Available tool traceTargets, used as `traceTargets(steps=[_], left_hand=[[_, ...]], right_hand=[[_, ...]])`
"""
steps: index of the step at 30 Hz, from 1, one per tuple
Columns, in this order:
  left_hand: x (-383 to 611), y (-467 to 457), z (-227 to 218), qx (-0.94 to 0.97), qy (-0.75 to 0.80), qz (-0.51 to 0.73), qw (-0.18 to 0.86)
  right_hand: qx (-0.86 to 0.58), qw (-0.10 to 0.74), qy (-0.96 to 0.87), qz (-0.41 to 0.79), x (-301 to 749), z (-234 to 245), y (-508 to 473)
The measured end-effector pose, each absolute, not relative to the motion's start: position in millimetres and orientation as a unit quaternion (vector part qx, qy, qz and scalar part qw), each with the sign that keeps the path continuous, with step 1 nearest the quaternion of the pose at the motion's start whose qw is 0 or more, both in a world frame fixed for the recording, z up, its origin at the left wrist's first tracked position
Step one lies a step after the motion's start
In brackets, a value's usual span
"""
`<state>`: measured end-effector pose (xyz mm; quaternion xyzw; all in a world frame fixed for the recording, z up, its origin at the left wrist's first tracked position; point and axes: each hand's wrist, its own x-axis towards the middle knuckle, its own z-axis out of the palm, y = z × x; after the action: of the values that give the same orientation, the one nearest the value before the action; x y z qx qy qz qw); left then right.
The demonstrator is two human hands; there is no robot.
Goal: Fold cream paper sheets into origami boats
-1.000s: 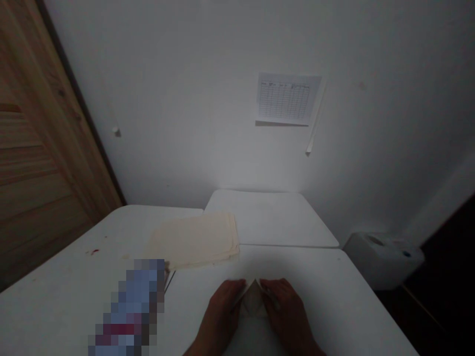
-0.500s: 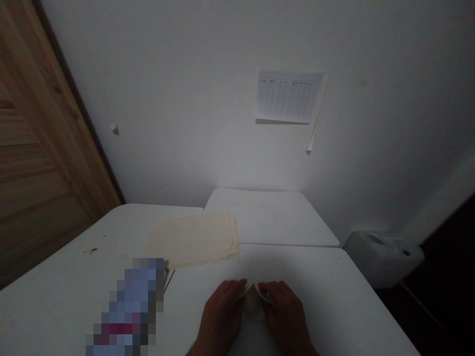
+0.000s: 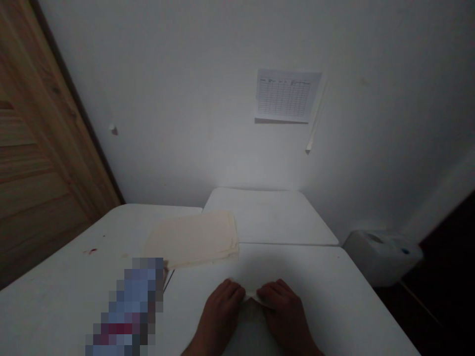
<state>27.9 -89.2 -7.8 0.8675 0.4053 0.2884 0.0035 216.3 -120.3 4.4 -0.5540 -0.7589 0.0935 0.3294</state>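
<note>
Low in the middle of the view, my left hand (image 3: 221,307) and my right hand (image 3: 284,309) face each other just above the white table. Each has its fingers closed on one side of a thin pale sheet (image 3: 253,311), bent or folded between them. Its upper edge runs from one set of fingertips to the other, and my palms hide much of it. Farther back and to the left lies a flat stack of thin cream sheets (image 3: 193,236) with uneven edges. Whether the held sheet is paper, cloth or something else, I cannot tell.
White tables (image 3: 319,277) meet at narrow seams. At left a pixelated blue-and-red object (image 3: 129,301) lies beside a seam. A printed chart (image 3: 284,96) hangs on the wall. A white plastic container (image 3: 386,262) stands beyond the right edge; a wooden door (image 3: 40,123) is at left.
The upper edges of the sheet, raised to a peak between my hands before, now lie flatter and straighter across. My fingertips have shifted slightly; the stack has not moved.
</note>
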Motion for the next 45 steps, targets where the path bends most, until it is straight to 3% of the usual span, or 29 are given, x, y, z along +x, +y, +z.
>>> traceTargets(steps=[8,17,27,35,45], left_hand=[[20,-95,17,0.913,0.335,0.225,0.066],[19,-94,11,0.919,0.318,0.232,0.014],[24,-97,10,0.91,0.351,0.219,0.02],[23,-89,-2,0.87,0.408,0.261,0.096],[28,-95,10,0.821,0.368,0.333,0.283]], right_hand=[[-0.561,0.302,-0.77,0.034,220,0,-119],[-0.471,0.266,-0.84,-0.043,233,-1,-122],[-0.466,0.242,-0.85,0.046,242,17,-137],[-0.542,0.34,-0.765,0.074,242,-1,-126],[-0.586,0.436,-0.629,0.266,242,-3,-123]])
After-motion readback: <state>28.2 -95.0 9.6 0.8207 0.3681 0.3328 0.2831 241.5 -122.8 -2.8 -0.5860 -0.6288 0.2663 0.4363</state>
